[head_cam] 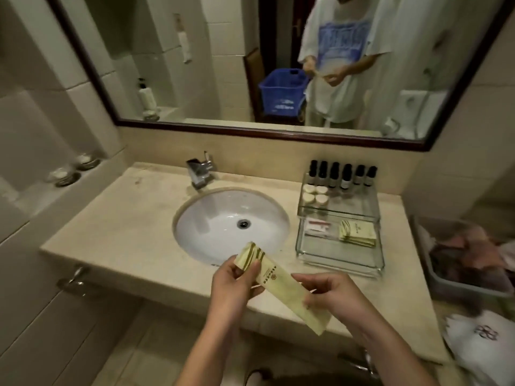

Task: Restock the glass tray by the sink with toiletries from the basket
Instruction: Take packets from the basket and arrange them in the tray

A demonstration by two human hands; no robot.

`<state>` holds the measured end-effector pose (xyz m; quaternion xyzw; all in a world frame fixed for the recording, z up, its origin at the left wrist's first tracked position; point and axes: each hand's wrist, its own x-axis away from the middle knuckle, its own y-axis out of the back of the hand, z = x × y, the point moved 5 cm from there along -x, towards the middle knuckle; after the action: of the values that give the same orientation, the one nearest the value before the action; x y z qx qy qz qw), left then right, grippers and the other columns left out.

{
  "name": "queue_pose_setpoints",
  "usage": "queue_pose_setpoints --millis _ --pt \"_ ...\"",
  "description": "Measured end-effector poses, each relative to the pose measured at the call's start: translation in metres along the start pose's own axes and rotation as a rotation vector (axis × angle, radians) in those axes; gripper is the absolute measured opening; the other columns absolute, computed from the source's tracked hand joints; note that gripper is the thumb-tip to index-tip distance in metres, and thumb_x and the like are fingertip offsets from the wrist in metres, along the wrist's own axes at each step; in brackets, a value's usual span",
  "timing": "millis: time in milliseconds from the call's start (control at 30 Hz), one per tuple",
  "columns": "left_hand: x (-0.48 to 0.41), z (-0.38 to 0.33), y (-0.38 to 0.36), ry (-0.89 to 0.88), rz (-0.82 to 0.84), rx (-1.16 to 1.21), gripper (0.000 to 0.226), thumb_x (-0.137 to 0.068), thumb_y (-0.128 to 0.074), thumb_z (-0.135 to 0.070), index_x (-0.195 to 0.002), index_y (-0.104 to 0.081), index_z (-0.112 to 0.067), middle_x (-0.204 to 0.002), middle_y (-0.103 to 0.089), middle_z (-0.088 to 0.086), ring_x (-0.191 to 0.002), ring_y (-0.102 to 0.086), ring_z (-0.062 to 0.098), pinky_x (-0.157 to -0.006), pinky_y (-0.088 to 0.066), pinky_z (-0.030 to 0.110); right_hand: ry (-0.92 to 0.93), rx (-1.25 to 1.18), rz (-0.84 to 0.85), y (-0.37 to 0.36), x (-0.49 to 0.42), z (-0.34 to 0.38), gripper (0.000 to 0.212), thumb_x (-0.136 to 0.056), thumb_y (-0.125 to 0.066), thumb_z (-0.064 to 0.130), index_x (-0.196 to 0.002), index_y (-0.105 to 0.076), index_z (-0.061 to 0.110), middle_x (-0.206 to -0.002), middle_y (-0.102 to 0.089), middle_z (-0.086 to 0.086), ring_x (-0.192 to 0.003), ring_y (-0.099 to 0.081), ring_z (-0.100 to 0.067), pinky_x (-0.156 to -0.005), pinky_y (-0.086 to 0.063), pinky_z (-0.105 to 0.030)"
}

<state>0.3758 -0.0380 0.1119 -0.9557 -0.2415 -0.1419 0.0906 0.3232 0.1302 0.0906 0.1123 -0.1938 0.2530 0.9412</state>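
– Between the two grips, what is held?
– One long cream paper sachet with green stripes [281,285], over the front edge of the beige stone desk [125,232]. The left grip [237,280] pinches its striped end; the right grip [331,293] pinches the plain end, fingers curled.
– Step in hand?
– Delivery, judged. The two-tier clear glass tray [341,264] stands beyond the right grip, well apart; matching folded sachets [358,234] lie in its lower tier.
– Next move?
– One grip releases; the other lays the sachet flat beside them.

Grey bin [473,288] cut by right edge — packet [282,282] print too small to read.
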Motion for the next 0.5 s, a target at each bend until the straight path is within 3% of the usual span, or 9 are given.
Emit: queue_pose_setpoints --millis 133,300,500 --pt "-0.057 -0.022 -0.028 0.020 0.151 -0.011 0.009 -0.090 -0.058 -0.007 -0.097 -0.062 -0.003 -0.091 -0.070 0.016 -0.080 -0.070 0.023 -0.071 -0.059 0.029 -0.016 -0.031 -0.169 0.032 -0.031 0.015 0.037 -0.081 -0.062 -0.008 -0.100 -0.071 0.023 -0.094 -0.070 -0.001 -0.080 -0.062 -0.012 -0.068 -0.049 -0.019" --pt "-0.125 -0.036 -0.061 0.054 0.203 0.021 0.009 -0.089 -0.058 -0.005 -0.097 -0.062 -0.002 -0.085 -0.069 0.012 -0.073 -0.068 0.019 -0.068 -0.059 0.027 -0.100 -0.198 -0.399 0.068 -0.063 0.013 0.007 -0.085 -0.066 0.009 -0.088 -0.067 0.015 -0.083 -0.067 -0.006 -0.071 -0.060 -0.016 -0.061 -0.049 -0.025" --pt "-0.173 0.007 -0.100 0.209 0.236 -0.013 0.007 -0.091 -0.057 -0.006 -0.096 -0.060 -0.003 -0.081 -0.068 0.011 -0.065 -0.067 0.015 -0.060 -0.057 0.023 -0.180 -0.483 -0.648 0.097 -0.084 -0.023 0.013 -0.083 -0.064 -0.002 -0.090 -0.064 0.008 -0.083 -0.068 -0.006 -0.074 -0.063 -0.017 -0.054 -0.052 -0.020"
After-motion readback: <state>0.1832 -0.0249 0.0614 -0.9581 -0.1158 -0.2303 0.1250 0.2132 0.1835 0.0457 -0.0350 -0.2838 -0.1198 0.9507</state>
